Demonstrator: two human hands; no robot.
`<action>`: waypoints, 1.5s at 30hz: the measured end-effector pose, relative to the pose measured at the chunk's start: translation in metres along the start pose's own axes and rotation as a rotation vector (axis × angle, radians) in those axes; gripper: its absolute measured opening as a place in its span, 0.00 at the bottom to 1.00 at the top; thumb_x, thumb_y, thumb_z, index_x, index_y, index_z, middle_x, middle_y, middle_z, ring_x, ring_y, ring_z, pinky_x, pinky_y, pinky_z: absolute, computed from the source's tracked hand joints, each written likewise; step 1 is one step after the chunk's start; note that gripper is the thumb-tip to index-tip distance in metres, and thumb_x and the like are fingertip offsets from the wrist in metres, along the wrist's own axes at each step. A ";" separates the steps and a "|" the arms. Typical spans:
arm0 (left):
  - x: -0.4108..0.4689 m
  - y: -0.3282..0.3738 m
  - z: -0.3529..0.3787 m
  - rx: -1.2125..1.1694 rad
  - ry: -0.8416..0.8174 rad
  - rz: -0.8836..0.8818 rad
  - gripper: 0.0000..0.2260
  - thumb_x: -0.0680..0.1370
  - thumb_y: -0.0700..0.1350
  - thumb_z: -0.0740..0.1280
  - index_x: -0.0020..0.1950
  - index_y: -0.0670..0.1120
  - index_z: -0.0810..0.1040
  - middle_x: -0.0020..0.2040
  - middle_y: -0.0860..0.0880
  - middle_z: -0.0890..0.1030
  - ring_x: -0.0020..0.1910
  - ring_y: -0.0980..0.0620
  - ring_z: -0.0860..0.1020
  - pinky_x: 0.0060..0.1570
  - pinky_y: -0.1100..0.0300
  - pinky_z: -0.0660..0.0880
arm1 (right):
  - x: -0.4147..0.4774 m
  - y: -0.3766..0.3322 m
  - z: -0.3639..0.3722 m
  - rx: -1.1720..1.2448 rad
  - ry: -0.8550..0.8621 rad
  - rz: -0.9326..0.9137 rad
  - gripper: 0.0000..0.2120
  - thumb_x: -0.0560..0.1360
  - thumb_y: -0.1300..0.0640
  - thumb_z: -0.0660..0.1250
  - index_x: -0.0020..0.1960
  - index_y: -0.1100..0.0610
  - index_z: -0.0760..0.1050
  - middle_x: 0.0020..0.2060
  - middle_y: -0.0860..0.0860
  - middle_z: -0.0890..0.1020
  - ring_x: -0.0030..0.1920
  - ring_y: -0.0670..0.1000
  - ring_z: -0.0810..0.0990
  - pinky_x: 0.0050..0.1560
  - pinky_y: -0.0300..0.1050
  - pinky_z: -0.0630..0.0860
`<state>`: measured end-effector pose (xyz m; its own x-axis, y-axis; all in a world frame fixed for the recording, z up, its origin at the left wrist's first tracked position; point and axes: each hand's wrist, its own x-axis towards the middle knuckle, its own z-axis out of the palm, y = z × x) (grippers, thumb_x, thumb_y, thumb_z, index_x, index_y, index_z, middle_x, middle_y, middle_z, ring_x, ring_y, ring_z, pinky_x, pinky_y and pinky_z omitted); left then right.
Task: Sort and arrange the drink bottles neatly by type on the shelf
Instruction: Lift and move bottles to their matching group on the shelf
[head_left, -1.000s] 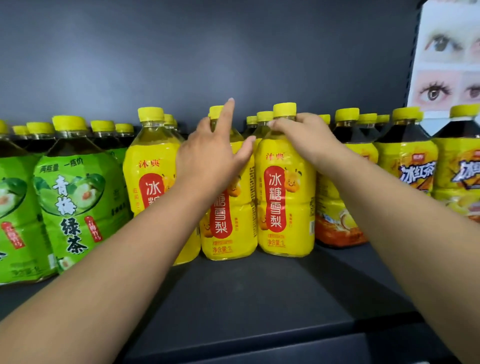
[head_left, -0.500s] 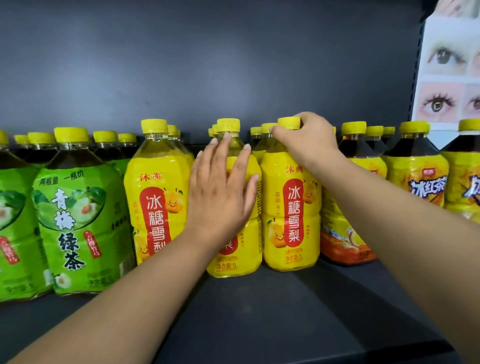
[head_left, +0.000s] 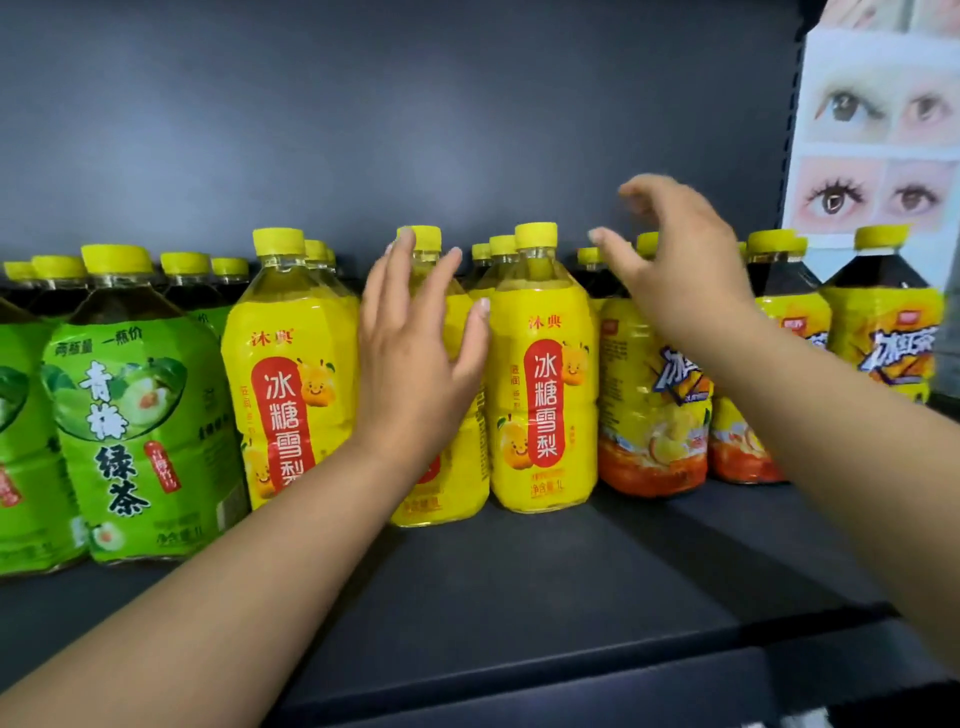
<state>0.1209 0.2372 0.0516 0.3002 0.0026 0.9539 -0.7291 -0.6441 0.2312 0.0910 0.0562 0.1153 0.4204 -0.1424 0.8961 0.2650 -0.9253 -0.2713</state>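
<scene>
Sorting looks nearly done, only straightening left: green-labelled tea bottles (head_left: 135, 415) at 9 o'clock, orange-yellow iced-tea bottles (head_left: 649, 415) at 3 o'clock, as a flat-fingered left hand (head_left: 415, 364) presses the central yellow plastic pear-drink bottle (head_left: 447, 483) and the right hand (head_left: 670, 270) hovers loosely curled, empty.

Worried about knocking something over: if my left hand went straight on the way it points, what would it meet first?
The middle yellow pear-drink bottle; your open left hand is right before it, perhaps touching, though depth is unclear.

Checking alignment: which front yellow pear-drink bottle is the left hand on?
The middle bottle, its label hidden behind the left hand; its left neighbour and right neighbour show their red labels.
</scene>
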 end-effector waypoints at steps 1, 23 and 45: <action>-0.002 0.013 -0.001 -0.088 0.005 -0.026 0.25 0.75 0.54 0.55 0.66 0.43 0.72 0.71 0.40 0.65 0.70 0.45 0.61 0.67 0.65 0.51 | -0.003 0.012 -0.013 -0.018 0.029 -0.019 0.18 0.76 0.51 0.64 0.64 0.56 0.70 0.61 0.55 0.75 0.61 0.54 0.72 0.59 0.45 0.65; -0.024 0.128 0.138 0.034 -0.030 -0.322 0.29 0.75 0.51 0.66 0.73 0.46 0.60 0.74 0.42 0.58 0.73 0.45 0.55 0.69 0.54 0.55 | -0.038 0.243 -0.064 0.650 -0.052 0.754 0.25 0.68 0.36 0.66 0.57 0.50 0.71 0.50 0.48 0.77 0.56 0.55 0.77 0.61 0.56 0.72; -0.028 0.132 0.140 0.076 -0.099 -0.309 0.27 0.77 0.55 0.62 0.73 0.49 0.60 0.76 0.42 0.54 0.74 0.44 0.52 0.70 0.51 0.56 | -0.047 0.233 -0.049 0.373 0.090 0.469 0.32 0.74 0.41 0.63 0.69 0.60 0.63 0.66 0.57 0.67 0.67 0.55 0.66 0.60 0.43 0.63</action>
<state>0.1022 0.0452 0.0283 0.5611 0.1351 0.8166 -0.5473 -0.6796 0.4885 0.0910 -0.1699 0.0271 0.4948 -0.5495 0.6732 0.3629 -0.5732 -0.7347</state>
